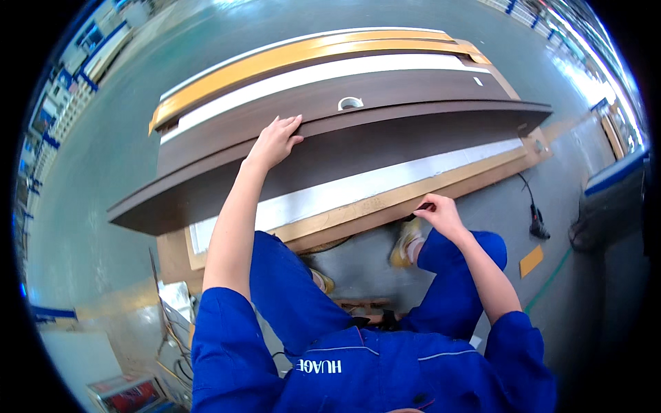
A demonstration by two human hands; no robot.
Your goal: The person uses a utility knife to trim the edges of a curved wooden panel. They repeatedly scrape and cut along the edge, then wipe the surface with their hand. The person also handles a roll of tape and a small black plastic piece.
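Between 7 and 8 o'clock, a low box [131, 396] with red contents sits on the floor. The left hand [275, 141], at 11 o'clock, lies over the long edge of the brown board [385, 131], thumb apart from the fingers; whether it clamps the edge cannot be told. The board occupies the 12 o'clock area, its edge running from 9 to 2 o'clock. At 6 o'clock, the blue uniform [392, 365] carries one short line of white capital letters, inverted in this view. At 12 o'clock, a white ring [350, 103] shows just beyond the board edge. At 3 o'clock, the right hand [444, 217] has its thumb and fingers pinched together on a small dark piece [423, 207], above a light shoe [404, 244]. At 2 o'clock, a small white patch [478, 81] resembles a label; any print is too small to read. Between 3 and 4 o'clock, a plain orange card [531, 261] lies near a black corded tool [539, 225].
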